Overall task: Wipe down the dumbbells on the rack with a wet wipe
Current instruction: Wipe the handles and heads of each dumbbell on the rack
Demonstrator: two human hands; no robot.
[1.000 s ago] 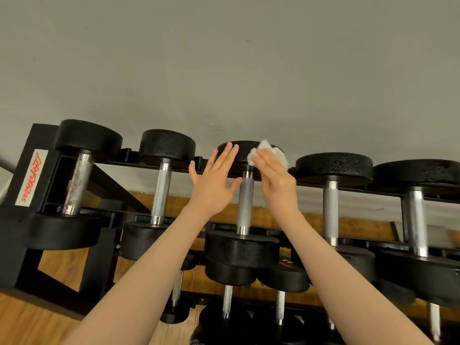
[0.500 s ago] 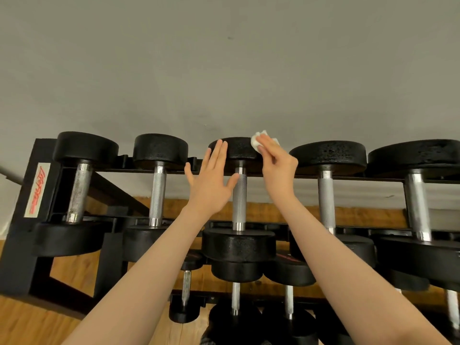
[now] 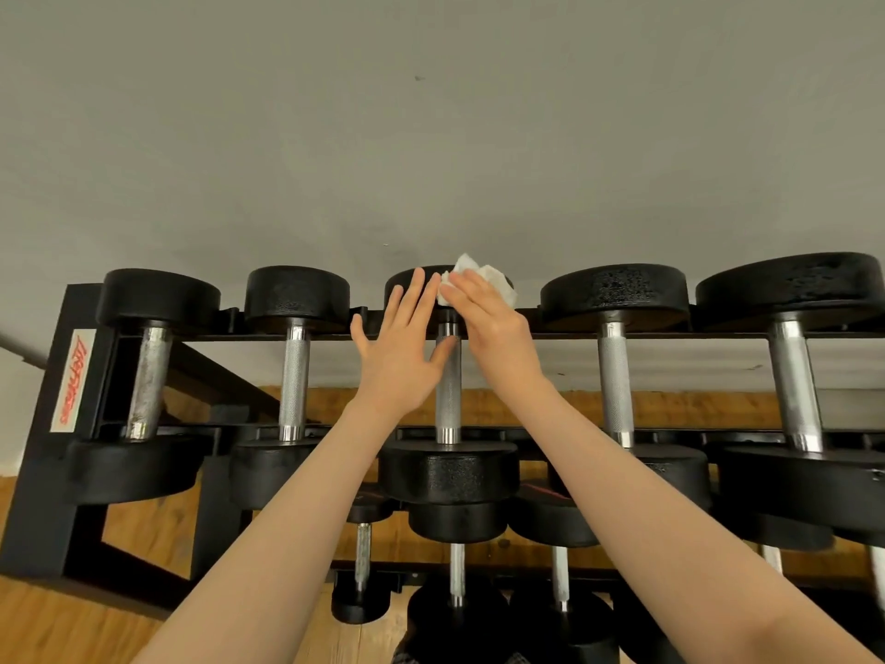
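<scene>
The right hand (image 3: 498,337) is laid flat, fingers straight, on a crumpled white wet wipe (image 3: 493,278), which is pressed vs. the far head of the middle dumbbell (image 3: 448,390) on the top tier of the black rack (image 3: 52,472). The wipe is seen bunched beyond the fingertips, at the head's upper right edge. The left hand (image 3: 402,349) is spread open, fingers straight, nothing held; its fingertips are placed on the same head, just left of the wipe, thumb side next to the knurled steel handle. Four other dumbbells are seated on that tier, two per side. Smaller dumbbells are stored on the lower tier. A grey wall (image 3: 431,136) is seen behind, w/ wooden flooring (image 3: 48,625) below.
</scene>
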